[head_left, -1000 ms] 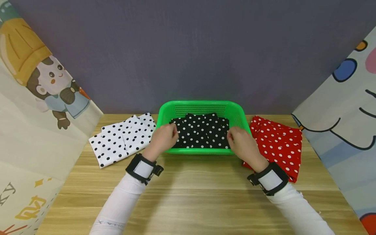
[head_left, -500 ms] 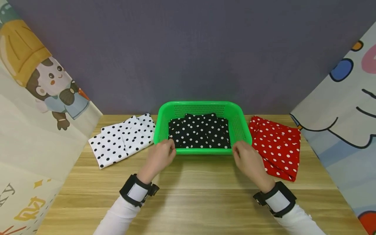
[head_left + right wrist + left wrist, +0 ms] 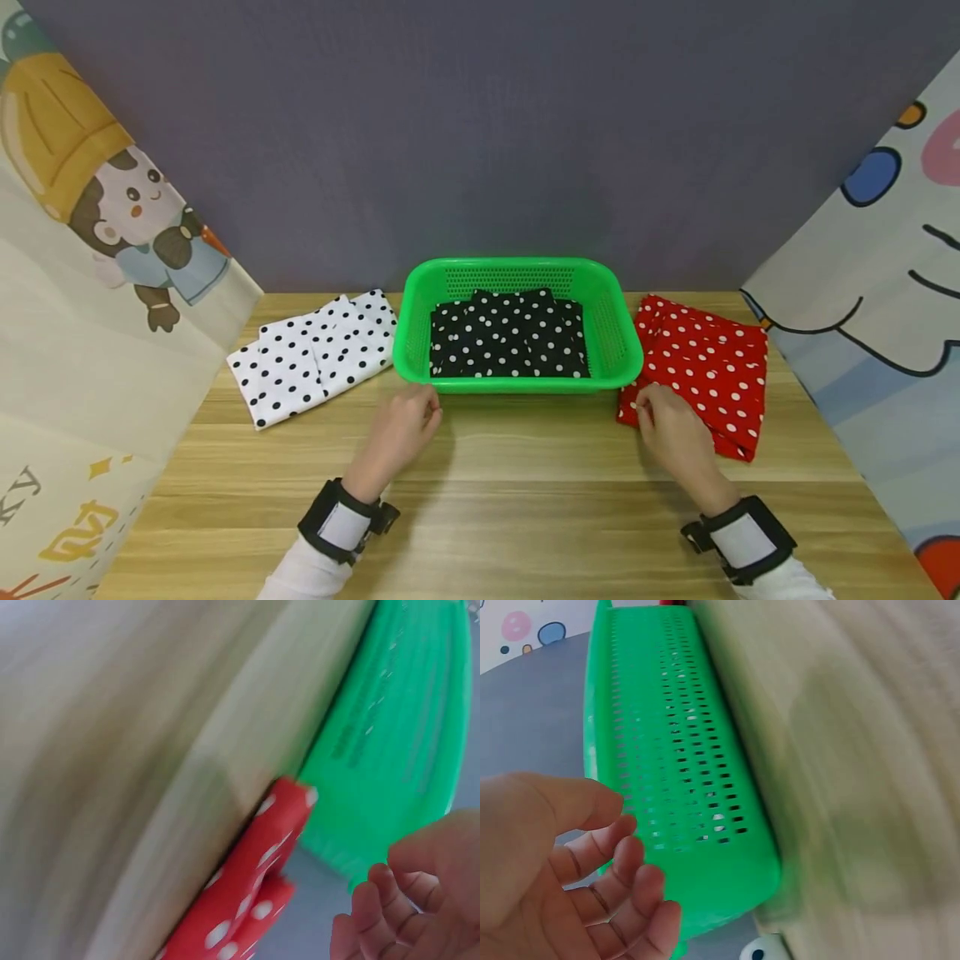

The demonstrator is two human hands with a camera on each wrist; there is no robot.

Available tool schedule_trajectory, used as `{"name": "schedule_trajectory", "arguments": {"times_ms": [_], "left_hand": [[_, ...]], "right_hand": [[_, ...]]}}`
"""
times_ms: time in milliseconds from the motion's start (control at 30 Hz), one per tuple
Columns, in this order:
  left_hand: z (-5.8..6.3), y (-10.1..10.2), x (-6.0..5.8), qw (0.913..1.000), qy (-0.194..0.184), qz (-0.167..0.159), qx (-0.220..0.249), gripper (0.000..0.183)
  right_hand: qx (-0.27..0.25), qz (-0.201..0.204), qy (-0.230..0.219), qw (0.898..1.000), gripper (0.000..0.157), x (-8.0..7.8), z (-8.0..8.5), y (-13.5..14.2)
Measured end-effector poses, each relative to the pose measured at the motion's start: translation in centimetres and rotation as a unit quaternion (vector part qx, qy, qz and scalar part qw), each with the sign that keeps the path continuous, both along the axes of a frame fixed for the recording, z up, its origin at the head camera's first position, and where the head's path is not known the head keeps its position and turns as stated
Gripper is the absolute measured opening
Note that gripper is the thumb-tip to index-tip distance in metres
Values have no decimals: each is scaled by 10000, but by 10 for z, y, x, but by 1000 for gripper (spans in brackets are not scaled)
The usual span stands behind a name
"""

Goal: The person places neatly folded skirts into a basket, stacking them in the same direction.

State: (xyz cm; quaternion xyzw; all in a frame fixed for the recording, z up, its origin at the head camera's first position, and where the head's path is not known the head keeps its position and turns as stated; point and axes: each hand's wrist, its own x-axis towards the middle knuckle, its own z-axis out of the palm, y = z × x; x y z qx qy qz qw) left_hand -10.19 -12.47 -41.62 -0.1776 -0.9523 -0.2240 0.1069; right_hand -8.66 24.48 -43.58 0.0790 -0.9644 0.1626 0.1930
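Nearest me are two white sleeves [image 3: 303,577], each ending in a black wrist strap [image 3: 341,523] with a pale patch on top; beyond the straps come the person's bare hands, low over a wood-grain table [image 3: 525,483]; the left hand [image 3: 401,427] has its fingers loosely bent, the thumb close to the index fingertip, and it holds nothing, poised just in front of the near left corner of a green plastic basket [image 3: 517,385]; the right hand [image 3: 678,435] is likewise slack and half curled, with nothing in its grasp, above the near left part of a folded red cloth with white dots [image 3: 712,375]; whether it brushes that cloth I cannot tell.

The red cloth lies just beside the basket's right end; a folded white cloth with black dots [image 3: 318,354] lies aslant just beside its left end; the basket stands upright between them, its long side toward the person, with a folded black cloth with white dots [image 3: 517,337] lying inside it; behind rises a dark grey wall [image 3: 480,142], flanked by a cartoon-printed left panel [image 3: 161,217] and a similarly printed right panel [image 3: 907,292].
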Motion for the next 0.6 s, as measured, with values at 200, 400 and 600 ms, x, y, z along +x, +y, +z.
{"name": "schedule_trajectory", "arguments": {"times_ms": [200, 400, 600], "left_hand": [[-13, -4, 8, 9999, -4, -82, -104, 9], [-20, -5, 15, 9994, -44, -274, -227, 16], [-23, -3, 19, 9973, -172, -617, -349, 26]], "right_hand": [[136, -128, 58, 9998, 27, 1, -8, 31], [478, -221, 105, 9986, 42, -3, -17, 59], [724, -306, -373, 9962, 54, -6, -25, 80]]}}
